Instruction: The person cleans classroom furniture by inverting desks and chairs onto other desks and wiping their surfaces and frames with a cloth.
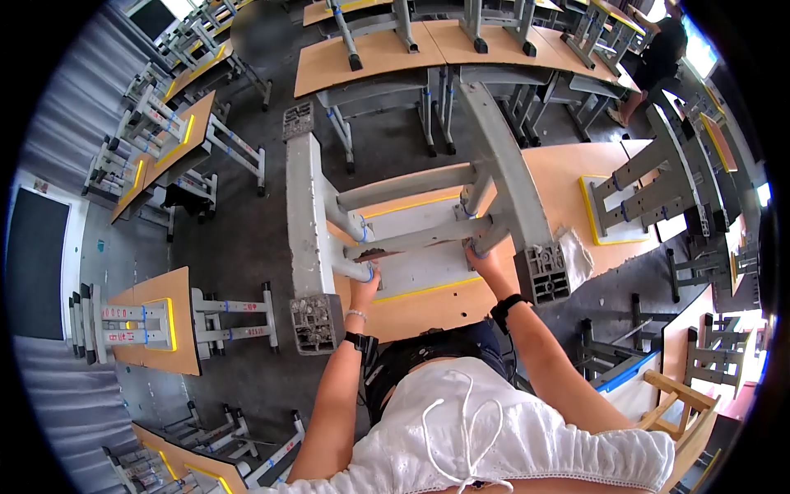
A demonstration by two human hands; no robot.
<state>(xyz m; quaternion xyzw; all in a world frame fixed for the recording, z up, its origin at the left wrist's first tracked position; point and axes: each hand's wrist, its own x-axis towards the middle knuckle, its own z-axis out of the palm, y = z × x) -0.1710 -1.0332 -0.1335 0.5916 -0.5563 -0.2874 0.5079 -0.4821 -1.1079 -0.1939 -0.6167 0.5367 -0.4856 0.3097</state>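
Note:
An upturned stool [306,218] with grey metal legs and black end caps is in front of me. Its pale seat underside with yellow edging [411,294] faces up, over a wooden desk top [444,311]; whether the two touch I cannot tell. My left hand [367,284] is closed round the stool's left leg post low down, near the seat. On the opposite side my right hand [485,262] grips the right post at about the same height. Parts of the fingers on both hands are hidden behind the posts. A crumpled whitish cloth [576,257] lies on the desk by the right foot.
Another upturned stool [621,210] stands on the desk to the right. Ahead is a row of desks [370,62] with stools on top. More desks [156,321] line the left side. A wooden chair [679,403] is at lower right. Another person [662,49] is at far right.

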